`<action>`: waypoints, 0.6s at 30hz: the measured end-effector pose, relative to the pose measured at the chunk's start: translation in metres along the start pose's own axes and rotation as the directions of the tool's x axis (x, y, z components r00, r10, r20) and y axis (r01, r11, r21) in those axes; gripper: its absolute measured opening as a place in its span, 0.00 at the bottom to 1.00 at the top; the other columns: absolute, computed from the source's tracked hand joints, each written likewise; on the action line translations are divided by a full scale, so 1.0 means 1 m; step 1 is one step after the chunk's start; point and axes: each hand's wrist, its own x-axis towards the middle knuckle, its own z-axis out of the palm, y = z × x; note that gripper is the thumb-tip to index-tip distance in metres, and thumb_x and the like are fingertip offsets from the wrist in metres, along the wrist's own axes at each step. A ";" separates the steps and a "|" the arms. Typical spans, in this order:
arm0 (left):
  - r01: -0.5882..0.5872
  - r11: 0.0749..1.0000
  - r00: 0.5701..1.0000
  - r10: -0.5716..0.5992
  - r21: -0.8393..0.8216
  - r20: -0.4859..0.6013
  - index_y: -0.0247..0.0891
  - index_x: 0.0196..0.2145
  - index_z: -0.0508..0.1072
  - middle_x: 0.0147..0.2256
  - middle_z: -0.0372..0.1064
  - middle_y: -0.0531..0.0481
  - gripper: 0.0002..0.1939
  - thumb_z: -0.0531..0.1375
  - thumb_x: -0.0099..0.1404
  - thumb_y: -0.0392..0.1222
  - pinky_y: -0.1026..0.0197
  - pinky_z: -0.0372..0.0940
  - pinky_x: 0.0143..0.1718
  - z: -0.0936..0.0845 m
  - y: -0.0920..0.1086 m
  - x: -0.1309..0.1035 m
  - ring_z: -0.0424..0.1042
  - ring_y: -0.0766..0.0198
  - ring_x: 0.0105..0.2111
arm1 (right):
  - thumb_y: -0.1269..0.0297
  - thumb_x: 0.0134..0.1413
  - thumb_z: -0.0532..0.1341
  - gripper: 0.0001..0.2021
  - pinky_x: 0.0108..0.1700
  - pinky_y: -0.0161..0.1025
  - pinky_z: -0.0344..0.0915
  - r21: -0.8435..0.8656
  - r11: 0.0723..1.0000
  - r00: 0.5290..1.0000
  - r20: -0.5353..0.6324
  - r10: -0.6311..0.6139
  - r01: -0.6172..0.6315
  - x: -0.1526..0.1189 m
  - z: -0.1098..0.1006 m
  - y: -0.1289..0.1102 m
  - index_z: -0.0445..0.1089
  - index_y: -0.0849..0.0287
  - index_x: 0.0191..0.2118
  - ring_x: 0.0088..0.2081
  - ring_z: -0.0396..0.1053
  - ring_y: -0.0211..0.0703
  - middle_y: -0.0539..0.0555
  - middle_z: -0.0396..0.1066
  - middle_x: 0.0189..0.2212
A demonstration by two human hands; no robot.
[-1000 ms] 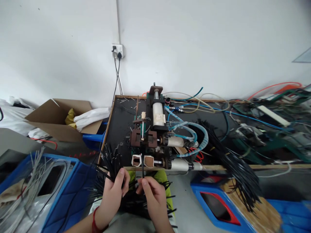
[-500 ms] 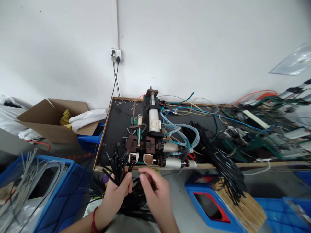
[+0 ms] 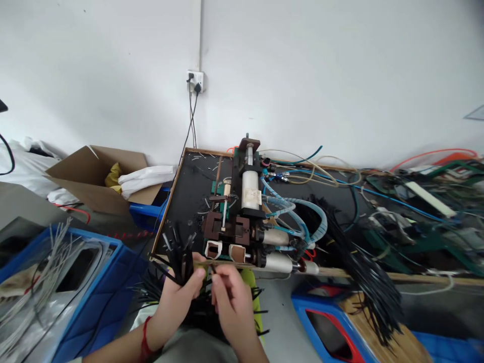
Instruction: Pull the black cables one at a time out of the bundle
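My left hand, with a red string at the wrist, is closed around a bunch of black cables whose ends fan upward. Just to its right, my right hand pinches the dark end of a thin black cable between thumb and forefinger. More black cables lie beneath both hands, partly hidden by them. Beyond the fingers stands a pneumatic machine with a brown clamp block and two pale-edged jaws at the bench's front edge. Neither hand touches the jaws.
A wooden-edged black bench carries the machine, hoses and a tied black cable bundle hanging over its front. At left are a blue crate with pale wires and a cardboard box. A blue-and-red stool stands below right.
The view has swung left, so the bench and machine sit farther right. My right hand has drawn its fingers together on a cable end; my left keeps its bunch.
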 end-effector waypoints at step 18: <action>-0.062 0.976 0.998 0.056 -0.211 -0.035 0.39 0.37 0.72 0.18 0.52 0.63 0.13 0.67 0.66 0.50 0.68 0.47 0.18 0.017 0.022 0.021 0.47 0.73 0.17 | 0.59 0.65 0.62 0.17 0.31 0.37 0.56 0.929 0.264 0.960 0.217 0.180 -0.259 -0.009 0.013 0.019 0.67 0.55 0.24 0.16 0.45 0.36 0.41 0.54 0.11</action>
